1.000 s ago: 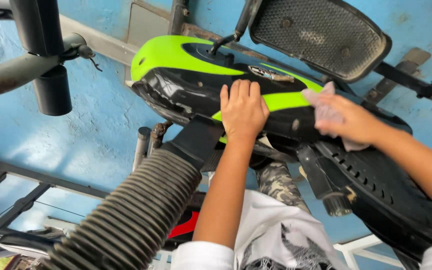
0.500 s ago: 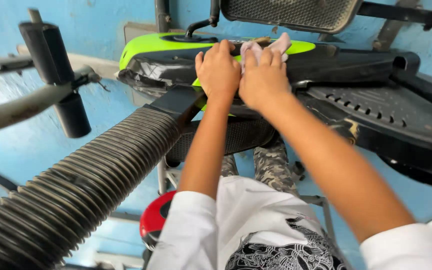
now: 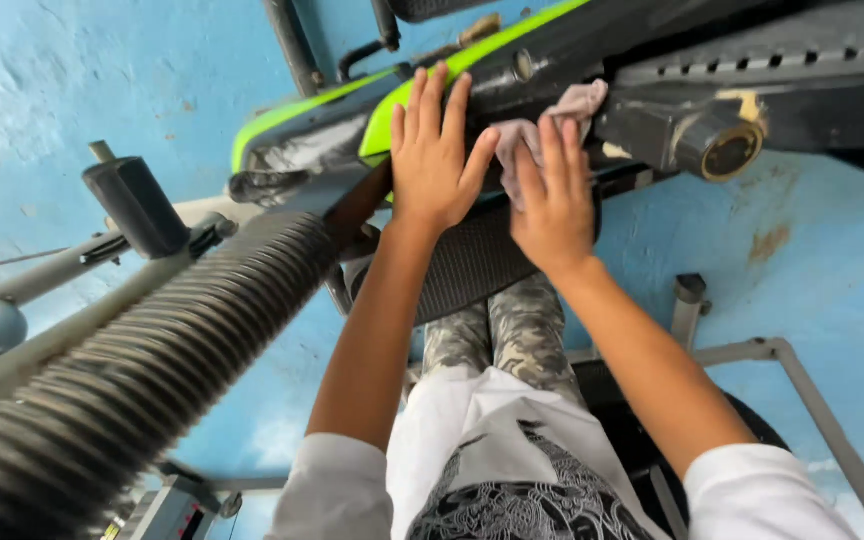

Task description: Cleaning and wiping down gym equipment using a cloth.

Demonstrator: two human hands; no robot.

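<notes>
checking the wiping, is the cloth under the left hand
No, the pinkish cloth lies under the right hand, while the left hand rests bare on the green and black cover.

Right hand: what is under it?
Under the right hand lies a pinkish cloth, pressed on the black and green machine cover. The cover beneath palm and cloth is hidden.
</notes>
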